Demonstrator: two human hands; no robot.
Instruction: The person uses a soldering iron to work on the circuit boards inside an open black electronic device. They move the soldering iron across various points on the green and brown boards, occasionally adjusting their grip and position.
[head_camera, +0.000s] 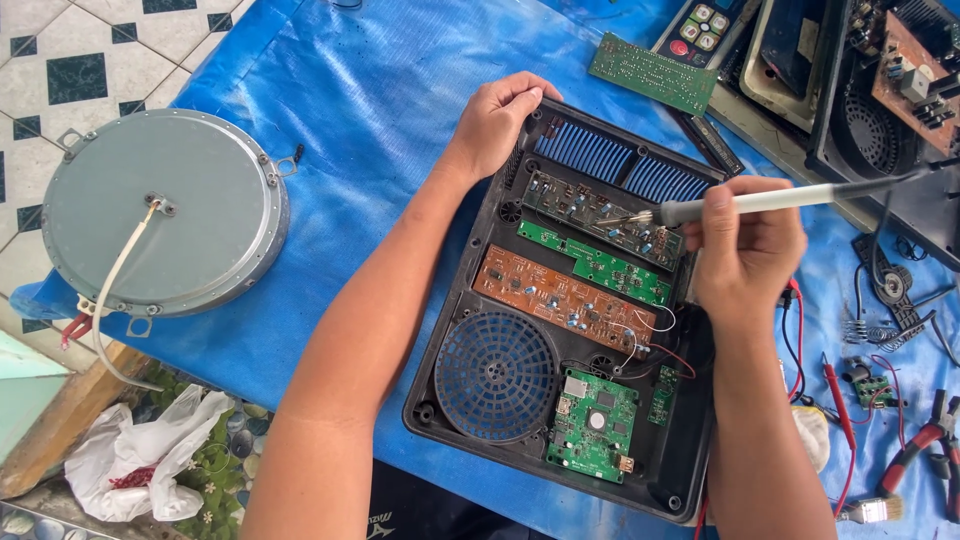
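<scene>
A blue tarp (380, 90) covers the surface. On it at the left lies a round grey heating disc (165, 225) with a white cable. At the centre lies an open black appliance casing (455, 350), holding a round fan grille (497, 375), a brown circuit board (560, 297), long green boards (600, 265) and a small square green board (593, 425). The left hand (497, 120) curls over the casing's top left corner, fingers closed on its rim. The right hand (748, 250) is wrapped around a soldering iron (790, 198), whose tip touches the dark board (590, 212) near the casing's top edge. Red-handled pliers (925, 440) and a small brush (872, 511) lie at the far right.
</scene>
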